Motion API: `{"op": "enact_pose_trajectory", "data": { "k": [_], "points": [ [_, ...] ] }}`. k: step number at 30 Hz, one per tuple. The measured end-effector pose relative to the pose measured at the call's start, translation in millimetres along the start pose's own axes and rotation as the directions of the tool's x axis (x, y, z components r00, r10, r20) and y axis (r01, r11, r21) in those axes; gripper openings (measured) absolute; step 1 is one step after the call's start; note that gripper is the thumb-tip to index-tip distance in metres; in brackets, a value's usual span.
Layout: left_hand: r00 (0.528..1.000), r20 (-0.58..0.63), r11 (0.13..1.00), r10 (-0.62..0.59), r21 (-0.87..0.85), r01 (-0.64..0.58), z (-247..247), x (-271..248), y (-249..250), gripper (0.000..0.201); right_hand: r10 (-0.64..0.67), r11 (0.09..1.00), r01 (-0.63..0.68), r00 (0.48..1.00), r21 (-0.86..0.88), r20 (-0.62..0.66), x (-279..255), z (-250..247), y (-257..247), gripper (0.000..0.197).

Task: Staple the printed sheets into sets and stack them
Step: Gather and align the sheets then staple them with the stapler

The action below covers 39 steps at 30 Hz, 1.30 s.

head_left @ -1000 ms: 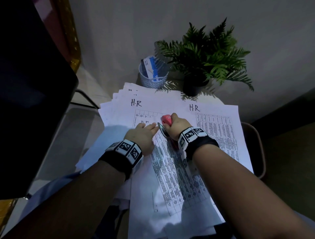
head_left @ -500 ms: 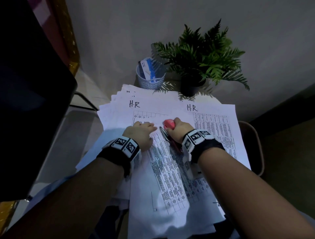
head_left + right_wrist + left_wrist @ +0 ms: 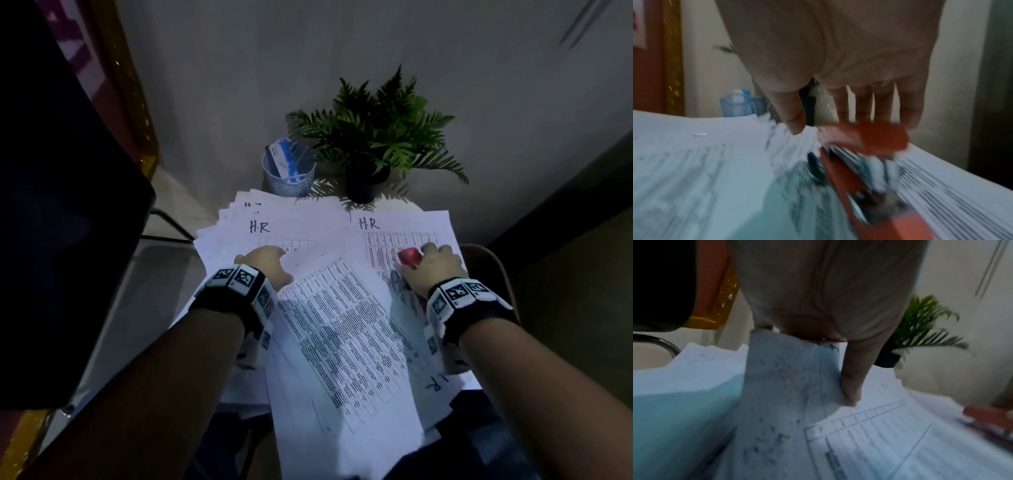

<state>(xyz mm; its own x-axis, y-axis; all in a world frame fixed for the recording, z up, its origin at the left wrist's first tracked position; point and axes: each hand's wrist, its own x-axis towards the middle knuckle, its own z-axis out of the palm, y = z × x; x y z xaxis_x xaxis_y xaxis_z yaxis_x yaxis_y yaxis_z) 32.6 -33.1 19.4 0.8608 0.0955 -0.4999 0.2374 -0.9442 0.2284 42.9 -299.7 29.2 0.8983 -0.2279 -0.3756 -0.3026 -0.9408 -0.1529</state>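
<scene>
A tilted printed set lies across the middle of the paper-covered table. My left hand pinches its top left corner, the thumb on top and the sheet edge bent up under the palm. Two piles marked "H.R" lie behind it, a fanned left pile and a right pile. My right hand grips the red stapler over the right pile. Its fingers reach over the stapler, which is blurred in the right wrist view.
A mesh cup with a blue-and-white box stands at the table's back, beside a potted fern. A large dark panel fills the left. A brown chair edge shows at the right, close to the wall.
My right hand has carried the stapler away from the set's top corner to the right, onto the right pile. My left hand stays on the corner, and the set now lies more tilted.
</scene>
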Motion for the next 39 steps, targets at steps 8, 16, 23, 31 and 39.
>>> {"op": "enact_pose_trajectory", "data": {
  "k": [8, 16, 23, 31, 39],
  "points": [
    [0.965, -0.231, 0.833, 0.122, -0.506, -0.226, -37.6, -70.2, 6.1, 0.053, -0.325, 0.735, 0.258, 0.946, 0.627, -0.008, -71.1, -29.8, -52.8, 0.01],
    [0.904, -0.368, 0.703, 0.218, -0.584, -0.407, -28.6, -126.6, 20.0, 0.022, -0.321, 0.463, 0.036, 0.938, 0.886, 0.13, -125.1, -43.2, -63.6, 0.012],
    [0.856, -0.443, 0.736, 0.267, -0.48, -0.478, -21.2, -146.5, 23.6, 0.02, -0.266, 0.498, -0.01, 0.95, 0.867, 0.163, -144.9, -48.0, -58.9, 0.015],
    [0.849, -0.436, 0.758, 0.299, -0.431, -0.489, -19.2, -151.7, 23.1, 0.01, -0.258, 0.504, -0.027, 0.949, 0.863, 0.181, -153.7, -46.0, -61.3, 0.017],
    [0.864, -0.443, 0.732, 0.238, -0.503, -0.46, -19.0, -150.2, 24.4, 0.037, -0.381, 0.492, 0.168, 0.924, 0.854, 0.038, -151.3, -42.2, -55.2, 0.017]
  ]
}}
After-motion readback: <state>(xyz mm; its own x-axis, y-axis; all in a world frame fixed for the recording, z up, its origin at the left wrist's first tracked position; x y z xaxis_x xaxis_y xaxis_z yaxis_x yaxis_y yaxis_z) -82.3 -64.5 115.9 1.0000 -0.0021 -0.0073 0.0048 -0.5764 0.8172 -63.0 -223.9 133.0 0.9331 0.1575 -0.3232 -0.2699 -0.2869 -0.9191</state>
